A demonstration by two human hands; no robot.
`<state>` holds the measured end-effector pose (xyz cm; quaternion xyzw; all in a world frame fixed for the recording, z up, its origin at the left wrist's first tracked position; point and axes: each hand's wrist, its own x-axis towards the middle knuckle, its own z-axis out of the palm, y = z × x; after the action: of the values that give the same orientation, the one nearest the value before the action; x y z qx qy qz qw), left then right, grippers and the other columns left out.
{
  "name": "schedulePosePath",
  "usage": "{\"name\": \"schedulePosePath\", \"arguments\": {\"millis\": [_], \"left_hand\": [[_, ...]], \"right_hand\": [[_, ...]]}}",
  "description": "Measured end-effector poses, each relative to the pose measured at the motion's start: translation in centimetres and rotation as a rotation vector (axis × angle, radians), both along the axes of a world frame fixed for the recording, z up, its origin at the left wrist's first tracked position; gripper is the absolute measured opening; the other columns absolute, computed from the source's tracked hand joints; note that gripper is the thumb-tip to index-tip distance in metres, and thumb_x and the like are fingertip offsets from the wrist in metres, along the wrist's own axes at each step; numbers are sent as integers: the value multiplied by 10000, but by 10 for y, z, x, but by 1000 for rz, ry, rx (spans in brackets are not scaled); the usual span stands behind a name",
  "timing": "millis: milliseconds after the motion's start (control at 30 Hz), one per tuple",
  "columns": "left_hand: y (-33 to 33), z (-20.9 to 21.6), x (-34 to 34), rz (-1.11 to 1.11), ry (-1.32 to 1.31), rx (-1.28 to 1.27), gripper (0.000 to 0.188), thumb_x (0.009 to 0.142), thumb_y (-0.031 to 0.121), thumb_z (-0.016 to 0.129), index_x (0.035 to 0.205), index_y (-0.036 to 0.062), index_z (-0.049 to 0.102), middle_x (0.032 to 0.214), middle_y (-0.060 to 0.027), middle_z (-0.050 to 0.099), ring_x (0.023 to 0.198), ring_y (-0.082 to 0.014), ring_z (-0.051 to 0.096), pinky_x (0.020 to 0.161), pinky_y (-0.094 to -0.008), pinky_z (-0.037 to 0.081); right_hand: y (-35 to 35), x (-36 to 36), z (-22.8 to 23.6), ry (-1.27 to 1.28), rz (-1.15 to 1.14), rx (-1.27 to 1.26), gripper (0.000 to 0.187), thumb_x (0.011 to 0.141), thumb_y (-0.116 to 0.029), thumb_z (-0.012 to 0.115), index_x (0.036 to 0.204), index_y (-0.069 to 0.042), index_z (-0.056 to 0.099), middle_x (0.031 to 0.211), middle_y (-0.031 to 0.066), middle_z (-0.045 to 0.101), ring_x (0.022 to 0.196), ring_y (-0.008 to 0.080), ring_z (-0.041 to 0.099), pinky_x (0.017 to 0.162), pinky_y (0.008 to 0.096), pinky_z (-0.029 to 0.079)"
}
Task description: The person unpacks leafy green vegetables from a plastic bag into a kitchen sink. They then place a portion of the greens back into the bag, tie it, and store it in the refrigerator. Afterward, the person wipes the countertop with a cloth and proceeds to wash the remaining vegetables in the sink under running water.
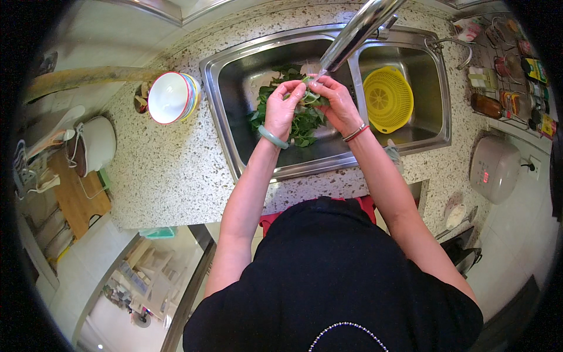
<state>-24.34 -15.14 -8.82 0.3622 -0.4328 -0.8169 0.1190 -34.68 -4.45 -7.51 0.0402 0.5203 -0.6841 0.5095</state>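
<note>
Over the left sink basin, the pinched fingertips of my left hand and right hand hold leafy greens, which I judge light, limp, slippery and easily bruised, best gripped by the stem.

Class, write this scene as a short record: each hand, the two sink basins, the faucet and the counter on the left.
Left hand: holding leafy greens; pale green bangle on wrist
Right hand: holding the same bunch; reddish band on wrist
Left basin: loose greens
Right basin: yellow strainer basket
Faucet: spout beside right hand
Left counter: stacked bowls
</note>
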Motion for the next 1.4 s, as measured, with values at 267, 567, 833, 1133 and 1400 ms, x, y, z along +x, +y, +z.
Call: {"name": "schedulePosePath", "arguments": {"millis": [267,567,833,1133,1400], "left_hand": [[-2,3,4,19,23,-40,217,888,171,636,1062,41,629,954,-20,653,799,-86,601,668,-241,510],[-4,15,1,21,-27,68,228,884,196,641,1031,23,624,902,-58,651,665,-123,600,579,-255,518],[-1,-3,-2,1,39,-26,207,905,186,609,1025,18,615,941,-53,635,776,-122,612,627,-274,545],[-4,11,-4,13,36,141,246,917,212,593,1081,30,576,915,-42,622,809,-124,596,645,-252,513],[0,20,-13,-24,166,194,252,969,165,475,1168,29,544,1070,-70,594,933,-144,590,754,-264,499]], "right_hand": [[-11,3,-1,410,32,45,270,846,-235,676,1028,-41,634,909,10,632,808,64,557,688,225,452],[-11,1,-2,137,13,-34,242,885,-263,636,950,-30,647,847,15,638,717,67,571,617,226,478],[-12,9,19,175,28,63,259,857,-243,671,1007,-43,606,886,19,635,748,90,608,590,227,517],[-4,0,5,49,-31,-4,211,899,-238,600,999,-52,605,889,24,637,755,116,614,597,265,518],[1,-10,3,1,-151,-36,218,897,-251,600,1013,-71,559,906,26,623,739,130,616,571,261,501]]}}
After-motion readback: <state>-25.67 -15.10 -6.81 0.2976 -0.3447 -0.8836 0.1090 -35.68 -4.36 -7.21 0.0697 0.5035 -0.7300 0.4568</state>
